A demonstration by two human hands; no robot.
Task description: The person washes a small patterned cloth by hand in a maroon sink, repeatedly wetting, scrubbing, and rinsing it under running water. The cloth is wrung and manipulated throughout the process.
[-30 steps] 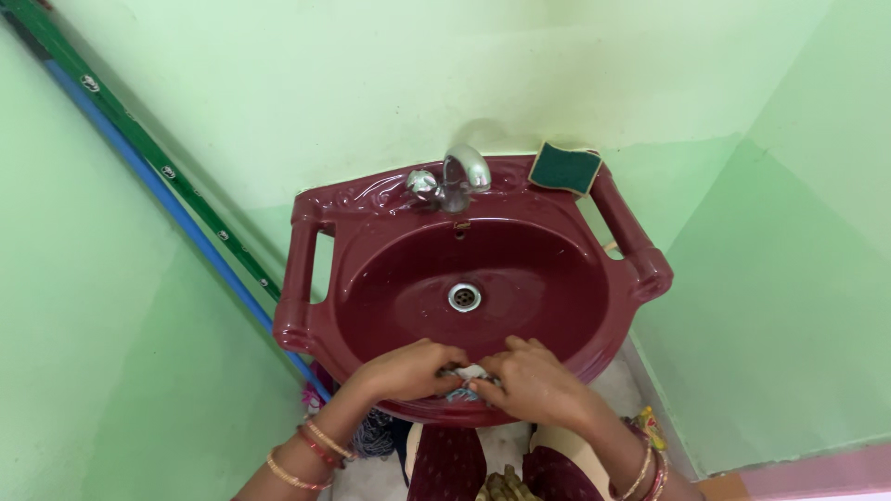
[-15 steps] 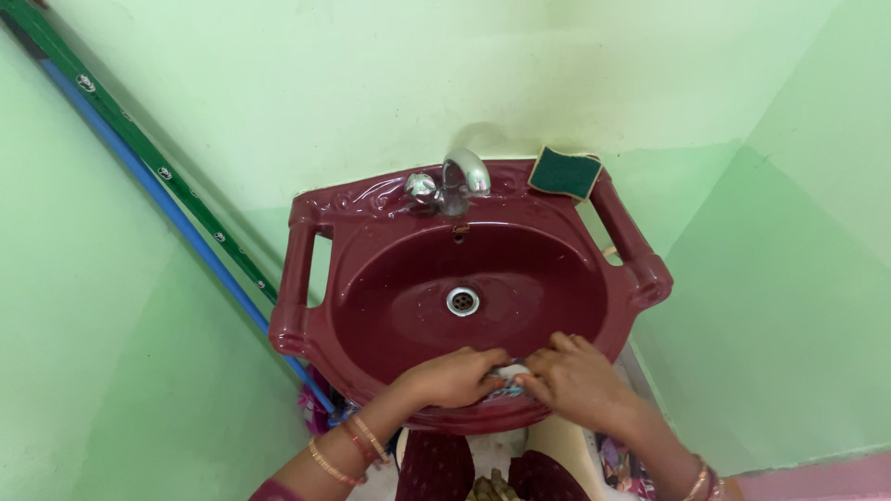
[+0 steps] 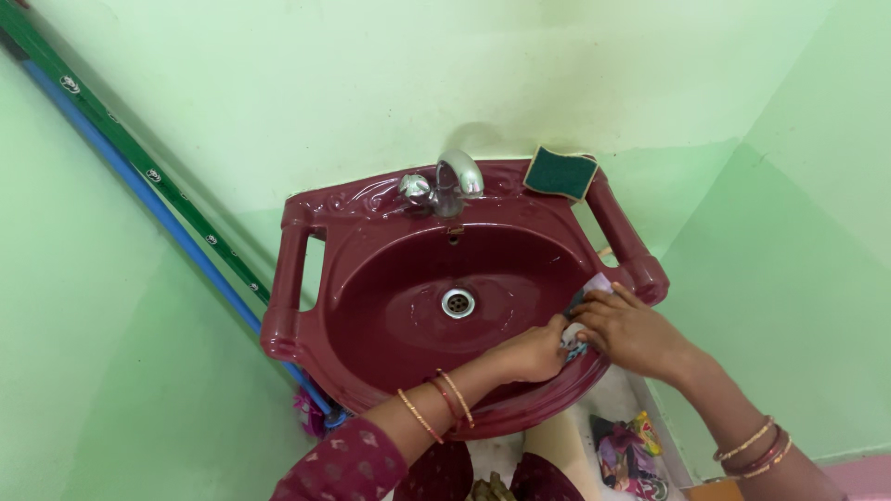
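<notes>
On the left I see a blue pipe (image 3: 148,199) slanting down the green wall. My left hand (image 3: 531,353) is closed on a small cloth (image 3: 583,306), pressing it against the inner right side of the maroon sink (image 3: 371,288). My right hand (image 3: 631,329) also grips the cloth at the sink's rim. A green sponge (image 3: 561,173) sits by the tap (image 3: 450,181).
</notes>
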